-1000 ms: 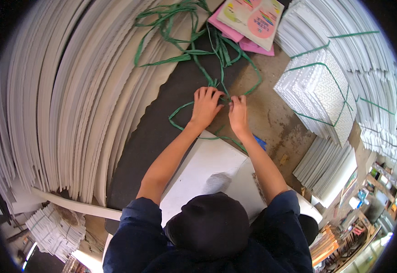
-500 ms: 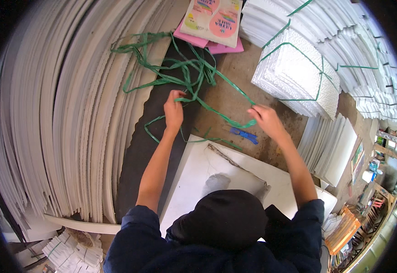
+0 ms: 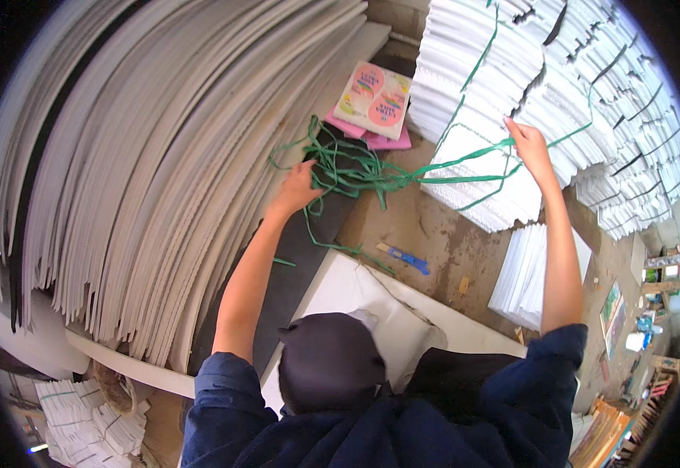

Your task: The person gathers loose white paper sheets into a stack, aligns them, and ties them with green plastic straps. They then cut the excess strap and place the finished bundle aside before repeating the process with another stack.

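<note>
A loose tangle of green plastic twine (image 3: pixel 347 168) is spread between my hands, above a dark strip. My left hand (image 3: pixel 297 189) grips the near left side of this tangle with bent fingers. Out to the right, my right hand (image 3: pixel 529 144) is closed on several strands, which stretch taut from the tangle. It is in front of the stacked white sheets. A blue utility knife (image 3: pixel 406 258) lies on the brown floor below the strands, touched by neither hand. Short twine ends hang or lie near the white board (image 3: pixel 465 324).
Tall stacks of whitish sheets (image 3: pixel 145 179) curve along the left. Bundles of white sheets (image 3: pixel 465 86) tied with green twine rise at the right, with a smaller stack (image 3: pixel 521 273) nearer. A printed packet (image 3: pixel 375 100) rests on pink pieces (image 3: pixel 387 142) at the far middle.
My right hand has moved up and to the right, drawing twine strands out straight. The tangle has bunched closer together beside my left hand. The view has shifted too.
</note>
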The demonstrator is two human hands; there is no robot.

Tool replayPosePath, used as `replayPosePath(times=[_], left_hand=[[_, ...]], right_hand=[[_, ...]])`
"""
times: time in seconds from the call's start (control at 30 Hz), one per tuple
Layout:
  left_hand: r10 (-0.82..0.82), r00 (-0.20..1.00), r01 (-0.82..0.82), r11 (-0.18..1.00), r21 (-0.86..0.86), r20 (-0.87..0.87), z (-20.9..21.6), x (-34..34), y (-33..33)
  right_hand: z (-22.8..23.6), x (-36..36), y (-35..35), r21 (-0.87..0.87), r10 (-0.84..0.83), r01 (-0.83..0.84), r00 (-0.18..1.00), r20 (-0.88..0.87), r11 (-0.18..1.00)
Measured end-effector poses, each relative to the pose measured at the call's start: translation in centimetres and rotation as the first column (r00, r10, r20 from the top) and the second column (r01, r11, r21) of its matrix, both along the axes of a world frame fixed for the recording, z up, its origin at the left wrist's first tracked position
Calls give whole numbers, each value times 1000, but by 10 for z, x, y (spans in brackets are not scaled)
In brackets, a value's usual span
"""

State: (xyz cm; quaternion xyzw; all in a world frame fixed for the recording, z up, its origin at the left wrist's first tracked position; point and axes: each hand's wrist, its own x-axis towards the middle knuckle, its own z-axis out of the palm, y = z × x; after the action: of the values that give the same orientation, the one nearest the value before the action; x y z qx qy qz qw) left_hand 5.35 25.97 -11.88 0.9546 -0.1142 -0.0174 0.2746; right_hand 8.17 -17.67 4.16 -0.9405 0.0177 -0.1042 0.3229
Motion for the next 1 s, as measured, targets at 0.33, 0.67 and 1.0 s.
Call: replayPosePath(times=[0.33,0.67,1.0], left_hand=[[-480,857,465,562,-684,188,207,15,-181],[-184,980,30,529,-848,-81,142,81,-121],[-366,926,361,796,-485,89,175,74,-167]], right_hand=[[102,4,67,250,176,-225,963,201,942],[55,-44,-131,350,-525,418,790,315,838],[31,-23,-34,151,77,-102,984,161,983]])
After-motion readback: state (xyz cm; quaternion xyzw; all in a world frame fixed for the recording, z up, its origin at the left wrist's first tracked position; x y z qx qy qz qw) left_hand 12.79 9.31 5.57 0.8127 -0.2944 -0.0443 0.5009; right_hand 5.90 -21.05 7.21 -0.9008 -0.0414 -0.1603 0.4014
